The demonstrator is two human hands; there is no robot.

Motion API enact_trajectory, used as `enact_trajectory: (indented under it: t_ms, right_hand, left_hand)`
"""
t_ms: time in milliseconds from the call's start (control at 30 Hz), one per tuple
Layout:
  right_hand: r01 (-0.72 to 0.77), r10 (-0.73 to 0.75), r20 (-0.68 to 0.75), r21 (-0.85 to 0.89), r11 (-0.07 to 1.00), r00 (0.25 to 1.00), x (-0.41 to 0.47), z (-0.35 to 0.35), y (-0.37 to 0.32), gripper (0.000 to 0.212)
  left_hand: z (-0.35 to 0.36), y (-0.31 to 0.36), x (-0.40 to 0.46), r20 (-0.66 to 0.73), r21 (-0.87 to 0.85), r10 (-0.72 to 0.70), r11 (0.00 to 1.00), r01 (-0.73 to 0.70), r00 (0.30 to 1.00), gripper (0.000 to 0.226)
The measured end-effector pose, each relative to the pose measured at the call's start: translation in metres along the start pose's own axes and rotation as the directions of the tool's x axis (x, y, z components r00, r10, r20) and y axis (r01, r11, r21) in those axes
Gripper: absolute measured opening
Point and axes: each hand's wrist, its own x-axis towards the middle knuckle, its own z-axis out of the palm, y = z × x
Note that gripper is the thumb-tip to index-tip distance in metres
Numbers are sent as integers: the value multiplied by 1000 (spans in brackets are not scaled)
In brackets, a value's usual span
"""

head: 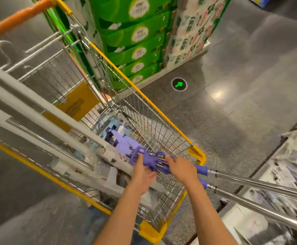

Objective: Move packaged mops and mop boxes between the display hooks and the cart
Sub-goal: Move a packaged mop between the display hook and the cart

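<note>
So both my hands are on the purple mop heads: my left hand [143,171] is curled around the purple plastic frame from below, and my right hand [180,167] grips it from the top, just beside the left. The mops [154,160] lie across the front corner of the cart [196,152], their shiny metal poles [260,186] sticking out past my right hand over the floor. Further from my hands, long white mop boxes [38,110] lie in the basket. Beyond the cart stands a stack of green boxes [135,36].
</note>
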Motion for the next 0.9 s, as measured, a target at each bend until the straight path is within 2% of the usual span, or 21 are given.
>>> enact_trajectory:
  t_ms: [133,300,400,533,633,767,900]
  right_hand:
    - [87,-79,69,-121,989,994,9,-4,-2,56]
    - [90,-93,109,28,996,990,10,-1,-7,36]
    - [148,-141,126,-53,987,982,6,1,-10,44]
    - [108,-95,85,-163,981,992,-2,-10,-28,51]
    - [147,-151,-1,-225,963,989,-7,-24,-41,46]
    - [135,-174,-125,-267,954,977,-17,-45,-52,41]
    - [130,-179,-169,-267,955,969,-32,-65,-56,42]
  left_hand:
    - [1,-4,7,70,-58,-33,998,37,997,57]
    - [3,-5,14,88,-106,-10,994,19,996,56]
    - [1,-2,13,89,-137,12,991,1,996,53]
    - [6,3,6,91,-133,59,990,-46,994,41]
    - [12,12,-2,69,-118,103,989,-94,992,34]
    - [20,26,-18,161,-150,150,981,-126,976,36]
    - [28,33,-32,231,-137,179,979,-151,956,36]
